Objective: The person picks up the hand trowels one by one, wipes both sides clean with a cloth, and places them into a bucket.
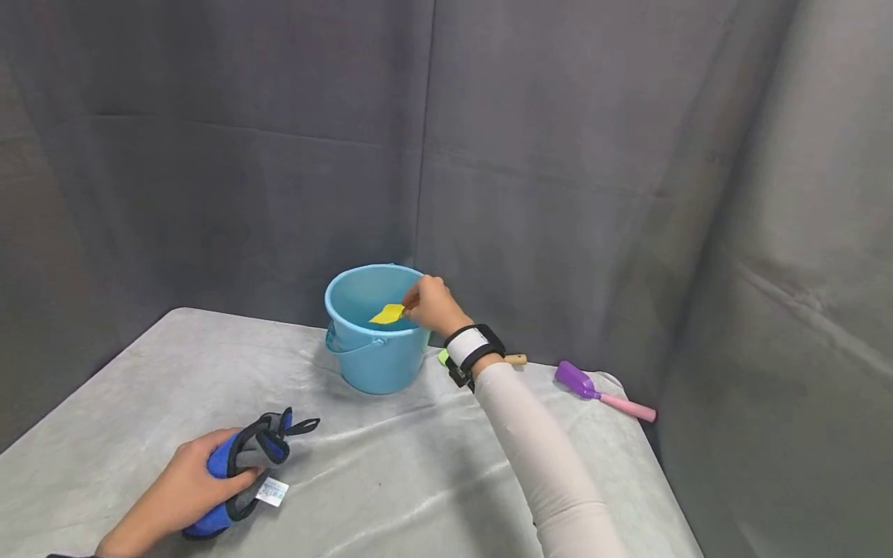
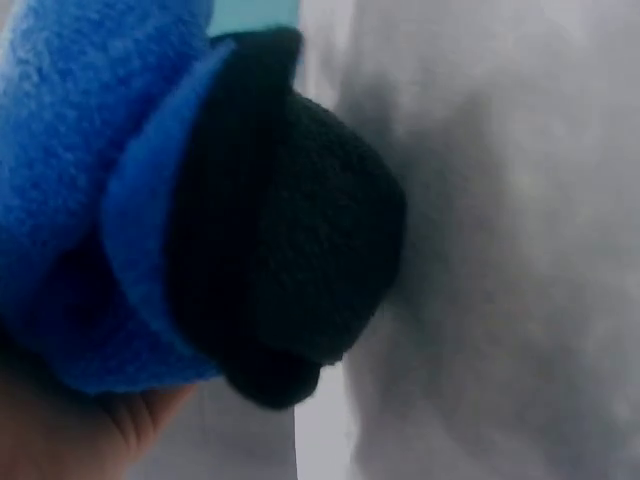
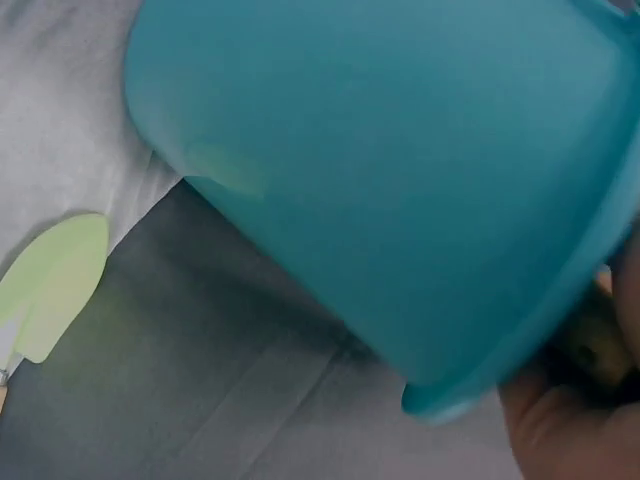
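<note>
My left hand (image 1: 188, 480) grips a folded blue and grey cloth (image 1: 222, 459) with black edging, a hanging loop and a white tag, low over the near left of the table. In the left wrist view, the cloth (image 2: 110, 120) fills the left half. Farther back stands a light blue bucket (image 1: 384, 368), upright, its handle hanging down in front. Over its right rim reaches my right hand (image 1: 436, 308), pinching a small yellow trowel (image 1: 388, 314) by its handle. The yellow blade points left inside the bucket mouth. The bucket's bottom is hidden from the head view.
A light green trowel (image 3: 60, 285) with a wooden handle lies right of the bucket, mostly behind my right wrist in the head view. Near the table's right edge rests a purple scoop (image 1: 575, 380) with a pink handle. Grey curtains (image 1: 558, 155) enclose the table's back and sides.
</note>
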Demonstrator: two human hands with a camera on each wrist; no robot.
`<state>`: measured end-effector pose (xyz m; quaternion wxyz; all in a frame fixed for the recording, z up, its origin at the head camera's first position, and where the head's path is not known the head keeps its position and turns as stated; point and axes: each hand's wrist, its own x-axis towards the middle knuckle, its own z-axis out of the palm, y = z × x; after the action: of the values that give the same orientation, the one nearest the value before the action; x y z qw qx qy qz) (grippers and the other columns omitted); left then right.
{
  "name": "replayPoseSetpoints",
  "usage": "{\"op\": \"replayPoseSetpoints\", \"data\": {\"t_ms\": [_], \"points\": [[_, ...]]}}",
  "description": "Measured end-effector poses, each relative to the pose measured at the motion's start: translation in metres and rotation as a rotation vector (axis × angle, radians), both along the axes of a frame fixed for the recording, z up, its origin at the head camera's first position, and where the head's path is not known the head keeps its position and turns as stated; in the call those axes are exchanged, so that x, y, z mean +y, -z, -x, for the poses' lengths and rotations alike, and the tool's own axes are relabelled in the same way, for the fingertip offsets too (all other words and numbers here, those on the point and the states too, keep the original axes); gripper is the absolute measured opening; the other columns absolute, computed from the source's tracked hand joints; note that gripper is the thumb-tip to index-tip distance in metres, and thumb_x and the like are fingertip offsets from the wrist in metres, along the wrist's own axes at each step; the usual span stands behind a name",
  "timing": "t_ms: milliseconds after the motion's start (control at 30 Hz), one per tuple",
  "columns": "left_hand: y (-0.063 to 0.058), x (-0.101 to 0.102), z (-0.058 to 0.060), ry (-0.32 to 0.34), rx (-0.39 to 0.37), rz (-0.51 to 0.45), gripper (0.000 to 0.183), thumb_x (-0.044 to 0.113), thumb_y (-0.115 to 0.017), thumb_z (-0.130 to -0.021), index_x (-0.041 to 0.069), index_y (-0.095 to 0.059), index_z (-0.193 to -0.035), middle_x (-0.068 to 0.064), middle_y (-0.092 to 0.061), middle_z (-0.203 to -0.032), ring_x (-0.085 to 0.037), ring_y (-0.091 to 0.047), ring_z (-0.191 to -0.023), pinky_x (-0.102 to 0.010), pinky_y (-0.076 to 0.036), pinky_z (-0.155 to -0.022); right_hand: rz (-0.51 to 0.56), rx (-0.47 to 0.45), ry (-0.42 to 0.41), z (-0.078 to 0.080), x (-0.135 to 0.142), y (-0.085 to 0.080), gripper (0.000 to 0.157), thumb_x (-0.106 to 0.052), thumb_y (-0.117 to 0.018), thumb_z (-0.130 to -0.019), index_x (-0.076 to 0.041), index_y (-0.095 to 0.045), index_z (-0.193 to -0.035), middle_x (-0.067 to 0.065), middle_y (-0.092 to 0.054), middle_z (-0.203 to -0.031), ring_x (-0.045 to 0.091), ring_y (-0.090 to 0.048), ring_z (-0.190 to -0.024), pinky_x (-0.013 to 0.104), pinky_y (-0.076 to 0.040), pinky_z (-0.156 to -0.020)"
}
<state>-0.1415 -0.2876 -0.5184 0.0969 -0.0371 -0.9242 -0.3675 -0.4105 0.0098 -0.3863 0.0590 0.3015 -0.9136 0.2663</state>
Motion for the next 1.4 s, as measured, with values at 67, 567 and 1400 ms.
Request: {"op": "replayPoseSetpoints", "data": {"t_ms": [67,567,1400], "points": [[0.002,-0.001,-0.001,-0.004,-0.016,0.018,0.061,0.032,-0.087,-0.079,-0.001,-0.066,-0.125,-0.017,-0.071,-0.117,-0.036,-0.069,-0.104,-0.049,-0.057,-0.084,-0.048,-0.010,-0.017,0.000,-0.005,0.004,0.016,0.004,-0.075,-0.083,0.004,-0.078,-0.098,0.015,-0.077,-0.097,0.026,-0.073,-0.089,0.035,-0.061,-0.078],[0.005,-0.001,0.001,-0.005,-0.100,0.171,0.066,0.038,-0.090,-0.070,0.009,-0.069,-0.125,-0.012,-0.069,-0.121,-0.035,-0.066,-0.109,-0.058,-0.053,-0.085,-0.131,-0.112,-0.242,-0.008,0.000,0.003,0.034,-0.011,-0.066,-0.096,-0.006,-0.066,-0.063,-0.004,-0.044,-0.055,0.008,-0.035,-0.051,0.023,-0.031,-0.051],[0.005,0.004,-0.008,-0.002,-0.088,0.222,0.067,0.034,-0.090,-0.069,0.007,-0.069,-0.126,-0.010,-0.068,-0.119,-0.033,-0.066,-0.107,-0.057,-0.054,-0.086,-0.224,0.370,0.045,0.002,0.160,0.121,0.032,0.003,-0.075,-0.081,0.005,-0.073,-0.112,0.018,-0.070,-0.112,0.035,-0.062,-0.107,0.047,-0.051,-0.095]]}}
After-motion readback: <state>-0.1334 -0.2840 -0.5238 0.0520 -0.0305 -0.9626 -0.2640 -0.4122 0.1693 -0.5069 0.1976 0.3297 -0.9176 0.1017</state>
